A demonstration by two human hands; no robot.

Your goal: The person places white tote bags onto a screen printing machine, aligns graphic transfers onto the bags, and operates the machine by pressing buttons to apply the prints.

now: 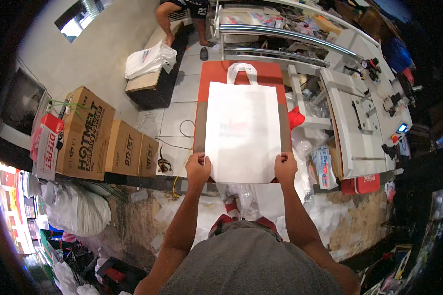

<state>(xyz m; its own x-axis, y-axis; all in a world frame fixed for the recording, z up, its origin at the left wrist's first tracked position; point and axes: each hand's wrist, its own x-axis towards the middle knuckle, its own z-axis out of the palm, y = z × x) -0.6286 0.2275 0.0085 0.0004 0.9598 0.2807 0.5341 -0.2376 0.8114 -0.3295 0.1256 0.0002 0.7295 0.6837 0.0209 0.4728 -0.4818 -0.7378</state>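
W/ the bag's middle as the clock hub, we have brown cartons [86,140] at 9 o'clock and a pile of white bags [150,61] at 10, both well apart from the work. At 8 o'clock our L hand [198,169] looks clamped, thumb on top, on the bag's side edge just above the btm corner. The red board [215,73] shows beyond the bag's top, L & R edges. The white bag [242,137] lies on it at centre, loop handle [242,73] up at 12. At 4 o'clock our R hand [285,168] pinches the opp. edge approx. level w/ the L. To do this well, we'd prob. pull both sides evenly, keep edges parallel to the board, and smooth out any creases b/c slack may ruck up. The white press [347,110] is at 3.
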